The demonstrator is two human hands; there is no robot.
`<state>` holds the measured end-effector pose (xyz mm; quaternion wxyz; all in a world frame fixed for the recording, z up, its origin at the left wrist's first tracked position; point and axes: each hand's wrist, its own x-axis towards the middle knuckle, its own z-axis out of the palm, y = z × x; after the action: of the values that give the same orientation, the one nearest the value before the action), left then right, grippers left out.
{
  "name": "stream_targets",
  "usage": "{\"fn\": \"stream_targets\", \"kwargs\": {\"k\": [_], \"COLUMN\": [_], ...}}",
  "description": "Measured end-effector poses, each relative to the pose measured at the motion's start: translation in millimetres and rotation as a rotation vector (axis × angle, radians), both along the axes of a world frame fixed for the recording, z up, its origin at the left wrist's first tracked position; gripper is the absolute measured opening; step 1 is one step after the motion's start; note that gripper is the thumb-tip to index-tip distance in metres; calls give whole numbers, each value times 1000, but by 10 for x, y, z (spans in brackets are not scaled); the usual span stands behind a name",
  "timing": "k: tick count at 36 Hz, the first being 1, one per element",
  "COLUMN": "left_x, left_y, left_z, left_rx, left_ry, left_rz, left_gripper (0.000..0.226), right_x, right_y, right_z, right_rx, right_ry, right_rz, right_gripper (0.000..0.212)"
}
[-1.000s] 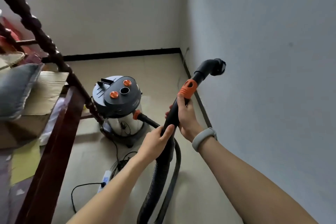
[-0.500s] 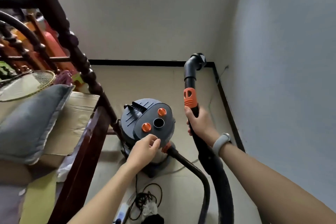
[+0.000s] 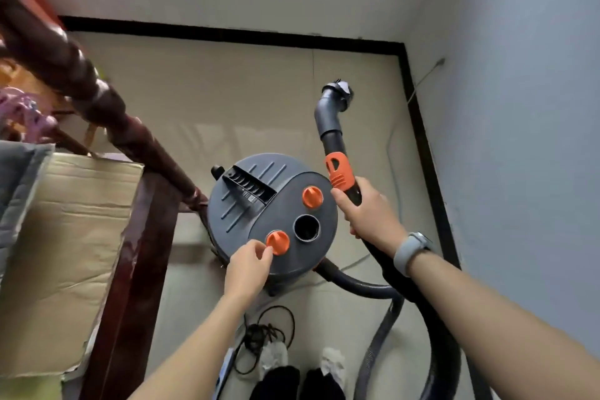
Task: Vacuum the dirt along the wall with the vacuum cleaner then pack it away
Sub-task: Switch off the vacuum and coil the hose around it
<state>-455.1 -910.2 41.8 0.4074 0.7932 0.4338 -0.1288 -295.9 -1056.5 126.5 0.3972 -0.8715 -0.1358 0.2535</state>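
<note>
In the corner where the tan floor meets the black skirting, the round grey drum vacuum cleaner [image 3: 272, 221] stands just right of the dark turned-wood railing [image 3: 97, 101]. The left hand [image 3: 248, 265] has its fingertips curled onto the nearer orange knob [image 3: 278, 242] on the lid, pinching its edge. The right hand [image 3: 367, 217] is wrapped round the black hose wand with its orange collar [image 3: 339, 177], holding the curved grey nozzle [image 3: 334, 107] raised off the floor, pointing toward the far wall.

Risks, as I judge them: the loose black hose [image 3: 363, 286] loops near the feet beside a coiled black cable [image 3: 263, 331], so a step could snag either and tug the drum over. If the knob is a switch, turning it may make the raised wand jerk.

Compared with half a second ago, the view has tipped downward and closer, and the left hand has moved from the lid's near rim onto the knob.
</note>
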Motion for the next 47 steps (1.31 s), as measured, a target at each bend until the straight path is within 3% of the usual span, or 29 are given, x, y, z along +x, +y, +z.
{"fn": "stream_targets", "kwargs": {"k": [6, 11, 16, 21, 27, 33, 39, 43, 47], "left_x": [228, 385, 478, 534, 655, 604, 993, 1406, 1658], "left_y": [-139, -248, -306, -414, -523, -444, -516, -533, -480], "left_z": [-330, -450, -481, -524, -490, -461, -449, -491, -549], "left_rx": [71, 304, 439, 346, 237, 336, 503, 524, 539], "left_ry": [154, 237, 327, 296, 279, 359, 190, 280, 322], "left_rz": [35, -22, -43, 222, 557, 402, 157, -81, -151], "left_gripper": [35, 46, 43, 38, 39, 46, 45, 52, 56], "right_x": [-15, 28, 195, 371, 546, 661, 750, 816, 886], "right_y": [11, -35, 53, 104, 21, -59, -105, -153, -213], "right_z": [-515, -860, -997, -987, -1064, -1118, -1162, -1161, -1156], "right_rx": [67, 20, 38, 67, 42, 59, 100, 115, 125], "right_ry": [95, 119, 113, 129, 122, 151, 184, 208, 243], "right_rz": [-143, -86, 25, 138, 217, 228, 189, 160, 135], "right_gripper": [24, 36, 21, 13, 20, 16, 10, 10, 10]}}
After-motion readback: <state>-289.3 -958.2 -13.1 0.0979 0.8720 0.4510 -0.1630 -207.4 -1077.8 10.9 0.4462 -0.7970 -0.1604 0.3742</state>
